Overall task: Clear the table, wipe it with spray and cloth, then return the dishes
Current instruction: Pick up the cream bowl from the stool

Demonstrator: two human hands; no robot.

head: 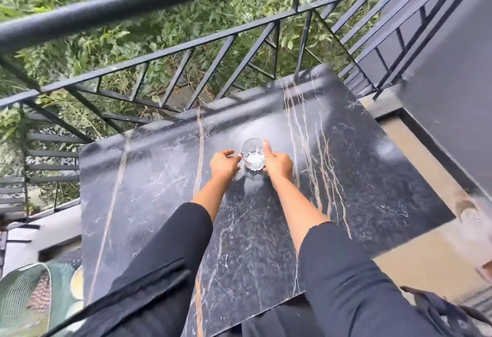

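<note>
My glass tumbler (pixel 252 153) stands upright, mouth up: right hand (pixel 278 164) clamps 3 o'clock, left hand's (pixel 223 165) curled fingers (pixel 237 158) touch 9 o'clock.

Glass (pixel 253 151) on blk marble table (pixel 159 190)

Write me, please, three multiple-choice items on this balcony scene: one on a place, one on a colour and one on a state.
1. Where is the glass? A on the railing; B on the table, between the left hand and right hand; C on the floor.
2. What colour is the table top? A white; B red; C black with pale veins.
3. What is the right hand doing? A gripping the glass; B lying flat; C hanging idle.
Answers: 1 B, it stands mid-table between both hands; 2 C, dark veined stone; 3 A, fingers wrap it, thumb at the rim.
</note>
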